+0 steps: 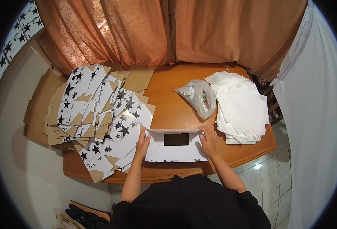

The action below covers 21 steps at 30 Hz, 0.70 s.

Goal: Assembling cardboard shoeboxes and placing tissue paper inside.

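Observation:
A white folded cardboard box with a dark rectangular opening in its upper middle lies at the table's front edge. Black stars show along its lower border. My left hand grips its left side, and my right hand holds the right side near the upper corner. Just left of my left hand, flat cardboard sheets with black stars on white lie in an overlapping heap. Beyond my right hand is a stack of white paper sheets.
A clear plastic bag with small contents I cannot make out sits on the wooden table, left of the paper. More brown-edged star-printed cardboard is piled at the far left. Orange curtains hang behind, a white one at right.

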Motion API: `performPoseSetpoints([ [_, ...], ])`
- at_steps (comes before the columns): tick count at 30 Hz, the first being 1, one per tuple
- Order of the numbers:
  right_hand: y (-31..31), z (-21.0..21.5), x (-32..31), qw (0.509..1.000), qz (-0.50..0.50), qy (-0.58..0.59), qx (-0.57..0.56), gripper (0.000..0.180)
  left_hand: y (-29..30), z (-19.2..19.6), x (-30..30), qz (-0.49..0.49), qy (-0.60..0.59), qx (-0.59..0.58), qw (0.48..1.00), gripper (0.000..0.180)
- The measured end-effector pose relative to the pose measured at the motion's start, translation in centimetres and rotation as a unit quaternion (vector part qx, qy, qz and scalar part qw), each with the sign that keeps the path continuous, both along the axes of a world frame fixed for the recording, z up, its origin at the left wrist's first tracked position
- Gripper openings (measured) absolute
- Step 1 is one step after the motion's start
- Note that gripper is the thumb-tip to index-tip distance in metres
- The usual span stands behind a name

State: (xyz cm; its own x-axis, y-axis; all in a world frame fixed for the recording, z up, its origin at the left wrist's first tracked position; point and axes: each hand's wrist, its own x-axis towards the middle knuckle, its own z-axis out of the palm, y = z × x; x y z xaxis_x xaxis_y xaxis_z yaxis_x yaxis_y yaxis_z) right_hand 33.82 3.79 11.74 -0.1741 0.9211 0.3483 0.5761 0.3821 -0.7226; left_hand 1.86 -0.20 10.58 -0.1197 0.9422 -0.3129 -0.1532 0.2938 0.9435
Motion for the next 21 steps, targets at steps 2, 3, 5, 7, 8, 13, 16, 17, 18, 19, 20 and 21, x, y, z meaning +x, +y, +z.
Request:
performPoseSetpoints([
  [2,0.4,-0.2,0.3,1.0,0.019,-0.013,0.015,0.038,-0.1,0.6,0.2,0.0,0.119,0.024,0.993,0.087],
  [3,0.2,-0.2,0.2,1.0,0.011,-0.01,0.014,0.035,-0.1,1.3,0.8,-0.016,0.239,-0.006,0.971,0.091],
  [5,0.0,0.6,-0.2,0.999,0.004,-0.031,0.01,0.04,-0.5,3.6,2.4,-0.036,0.396,-0.038,0.917,0.105],
  [7,-0.4,1.6,-1.1,0.998,0.003,-0.059,0.006,0.046,-0.9,3.5,3.0,-0.027,0.424,-0.055,0.904,0.109],
  [8,-0.6,1.7,-1.0,0.996,-0.004,-0.09,-0.002,0.052,-0.9,3.6,3.5,-0.024,0.448,-0.073,0.89,0.112],
  [13,-0.4,1.7,-1.5,0.985,-0.04,-0.167,-0.033,0.059,-0.8,3.4,4.5,0.004,0.496,-0.06,0.866,0.11],
  [16,-0.3,2.6,-1.9,0.978,-0.048,-0.194,-0.054,0.059,-0.6,3.5,4.4,0.004,0.527,-0.049,0.848,0.108],
  [17,-0.1,2.7,-1.7,0.987,-0.038,-0.144,-0.055,0.06,-0.4,3.3,4.2,0.009,0.477,-0.011,0.879,0.108],
  [18,-0.1,2.7,-1.3,0.994,-0.027,-0.093,-0.055,0.061,-0.4,3.0,3.9,0.014,0.425,0.027,0.904,0.108],
  [19,-0.1,1.5,-1.0,0.994,-0.028,-0.094,-0.057,0.061,-0.6,2.8,3.5,0.002,0.442,0.048,0.896,0.099],
  [20,0.2,-0.1,-0.7,0.99,-0.087,0.031,-0.104,0.06,-0.2,1.4,2.7,0.003,0.443,0.051,0.895,0.099],
  [21,0.7,-1.0,-0.8,0.967,-0.135,0.157,-0.15,0.061,0.0,-1.0,1.2,0.045,0.233,-0.001,0.971,0.088],
])
